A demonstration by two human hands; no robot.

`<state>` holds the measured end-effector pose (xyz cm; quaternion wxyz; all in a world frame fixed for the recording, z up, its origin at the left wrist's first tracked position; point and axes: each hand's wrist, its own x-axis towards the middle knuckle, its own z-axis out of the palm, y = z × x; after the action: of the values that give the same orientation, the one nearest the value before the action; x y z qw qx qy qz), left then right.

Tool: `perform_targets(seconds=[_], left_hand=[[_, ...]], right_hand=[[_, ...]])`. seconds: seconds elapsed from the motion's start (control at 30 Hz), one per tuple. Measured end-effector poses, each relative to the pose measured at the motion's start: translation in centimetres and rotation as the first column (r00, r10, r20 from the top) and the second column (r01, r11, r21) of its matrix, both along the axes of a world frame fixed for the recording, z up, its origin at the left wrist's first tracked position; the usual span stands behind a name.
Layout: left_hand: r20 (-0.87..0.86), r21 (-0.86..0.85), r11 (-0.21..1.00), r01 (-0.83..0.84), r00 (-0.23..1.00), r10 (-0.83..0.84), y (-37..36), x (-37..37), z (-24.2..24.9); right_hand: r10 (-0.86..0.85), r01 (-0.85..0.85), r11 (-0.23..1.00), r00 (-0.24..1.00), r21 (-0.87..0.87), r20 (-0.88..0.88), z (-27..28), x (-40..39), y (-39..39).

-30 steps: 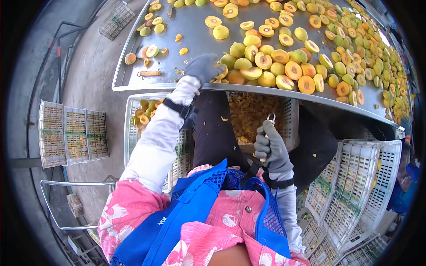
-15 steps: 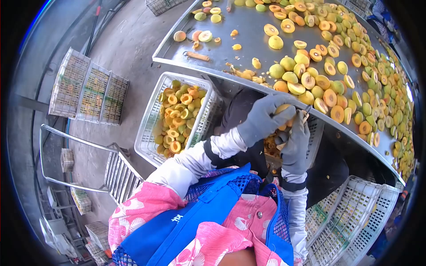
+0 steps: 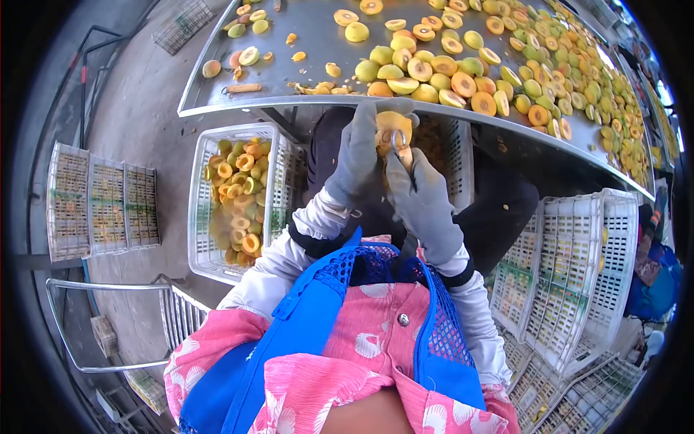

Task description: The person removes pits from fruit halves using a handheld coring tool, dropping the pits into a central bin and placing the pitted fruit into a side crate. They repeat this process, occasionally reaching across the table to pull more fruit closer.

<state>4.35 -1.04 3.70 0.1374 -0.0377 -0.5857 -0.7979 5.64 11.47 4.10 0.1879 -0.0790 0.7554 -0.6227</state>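
Note:
My left hand (image 3: 354, 158), in a grey glove, is closed around a yellow peach half (image 3: 395, 124) just below the table's near edge. In my gloved right hand (image 3: 423, 197) is a pitting tool (image 3: 405, 155) with a looped metal end and a wooden handle. The loop rests against the fruit, though how deep it sits cannot be made out. Many halved peaches (image 3: 463, 84) lie on the metal table (image 3: 311, 43) above my hands. Behind my right hand stands a white crate (image 3: 460, 163), partly hidden, between my legs.
A white crate (image 3: 206, 249) of pitted halves stands at my left. Slatted crates (image 3: 108, 202) are farther left, near a metal-framed trolley (image 3: 108, 369). More crates (image 3: 564, 278) stand at my right, with a person (image 3: 654, 282) beyond. Another wooden-handled tool (image 3: 243, 88) lies on the table.
My view has turned, so the table and crates sit farther left. Both hands have shifted left in view with the peach half and tool, and the loop now shows against the fruit.

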Motion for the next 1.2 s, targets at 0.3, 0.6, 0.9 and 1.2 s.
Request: perform_targets(seconds=[0.3, 0.6, 0.9, 1.2], left_hand=[[0.031, 0.069, 0.988, -0.138, 0.99, 0.136, 1.4, 0.1, 1.1], [0.04, 0.046, 0.997, -0.066, 0.997, 0.064, 1.5, -0.7, 0.6], [0.401, -0.049, 0.972, 0.232, 0.896, -0.193, 0.5, -1.7, 0.8], [0.337, 0.054, 0.969, 0.242, 0.909, -0.245, 1.3, -2.5, -1.6]], right_hand=[[-0.094, 0.094, 0.996, 0.955, -0.013, -0.28, -0.8, 0.9, -0.9], [-0.018, 0.024, 0.997, 0.996, -0.072, 0.093, -0.1, 1.1, -0.3], [0.301, 0.017, 0.913, 0.648, -0.408, 0.7, 2.5, 0.2, 2.1], [0.654, 0.156, 0.616, 0.445, -0.772, 0.612, -0.8, -0.5, 2.9]])
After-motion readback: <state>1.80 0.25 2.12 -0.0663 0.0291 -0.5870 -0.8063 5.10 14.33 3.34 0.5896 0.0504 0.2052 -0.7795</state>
